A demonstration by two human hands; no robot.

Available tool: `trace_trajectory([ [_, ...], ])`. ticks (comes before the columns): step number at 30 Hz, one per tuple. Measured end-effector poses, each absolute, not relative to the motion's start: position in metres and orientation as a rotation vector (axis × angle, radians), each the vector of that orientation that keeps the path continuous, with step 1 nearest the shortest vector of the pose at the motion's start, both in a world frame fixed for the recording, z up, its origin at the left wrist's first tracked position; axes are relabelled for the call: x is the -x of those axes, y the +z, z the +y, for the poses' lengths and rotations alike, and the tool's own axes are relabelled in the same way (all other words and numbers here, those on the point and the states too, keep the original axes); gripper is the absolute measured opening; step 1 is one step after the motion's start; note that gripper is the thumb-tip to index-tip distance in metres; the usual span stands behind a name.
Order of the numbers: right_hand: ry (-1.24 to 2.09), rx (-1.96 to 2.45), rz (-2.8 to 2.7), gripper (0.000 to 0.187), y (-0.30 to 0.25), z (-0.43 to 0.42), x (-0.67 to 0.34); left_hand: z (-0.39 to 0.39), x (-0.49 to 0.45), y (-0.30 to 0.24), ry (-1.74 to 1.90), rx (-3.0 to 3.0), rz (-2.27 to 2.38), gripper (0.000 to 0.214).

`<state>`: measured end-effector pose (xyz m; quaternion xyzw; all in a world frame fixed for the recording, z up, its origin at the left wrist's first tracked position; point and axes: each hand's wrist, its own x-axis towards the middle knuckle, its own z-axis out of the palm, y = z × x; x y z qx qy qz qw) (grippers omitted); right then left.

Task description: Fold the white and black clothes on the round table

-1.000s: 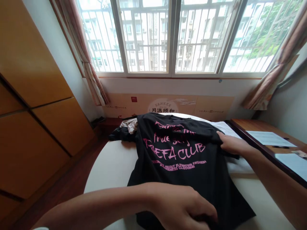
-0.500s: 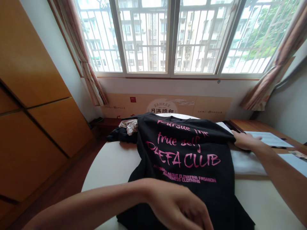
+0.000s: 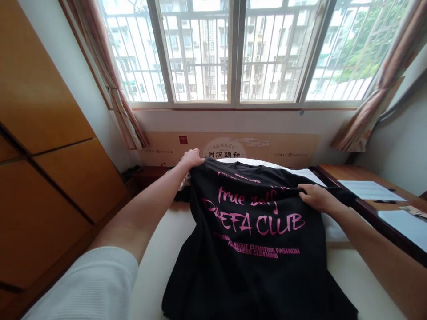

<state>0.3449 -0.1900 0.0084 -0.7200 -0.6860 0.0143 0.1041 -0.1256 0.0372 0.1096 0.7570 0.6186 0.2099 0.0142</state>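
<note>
In the head view, a pale table [image 3: 150,253] with a curved edge lies beneath the black T-shirt [image 3: 250,280]. Beyond the shirt's collar stand a printed cream panel [image 3: 160,143] and, above it, a barred window [image 3: 235,58]. Left of the shirt is a wooden cabinet [image 3: 50,93]; right of it, a brown desk [image 3: 333,174] bears a paper sheet [image 3: 370,190] and a pen [image 3: 383,202]. A white cloth [image 3: 335,230] lies partly under the shirt's right side, and a dark cloth [image 3: 182,196] shows just beside its left edge.

The left hand [image 3: 193,158] has its fingers closed on the fabric at the shirt's far left shoulder. The right hand [image 3: 315,198] grips the cloth between thumb and curled fingers, right of the lettering.

The T-shirt is spread on the table, collar away from the person, with pink lettering across its chest. A fold beside the right hand hides part of the upper words; the lower part lies smoother.
</note>
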Motion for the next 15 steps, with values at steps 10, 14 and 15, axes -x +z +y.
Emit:
trace_trajectory([
  [10, 0.073, 2.071, -1.881, 0.048, -0.008, -0.193, -0.338, 0.054, 0.116, 0.105, 0.762, -2.157, 2.047, 0.015],
  [14, -0.058, 2.002, -1.849, 0.053, -0.013, -0.187, -0.335, 0.045, 0.107, 0.122, 1.118, -2.044, 2.133, 0.028],
  [15, -0.086, 1.966, -1.85, 0.054, -0.014, -0.186, -0.335, 0.042, 0.105, 0.126, 1.135, -2.03, 2.159, 0.032],
])
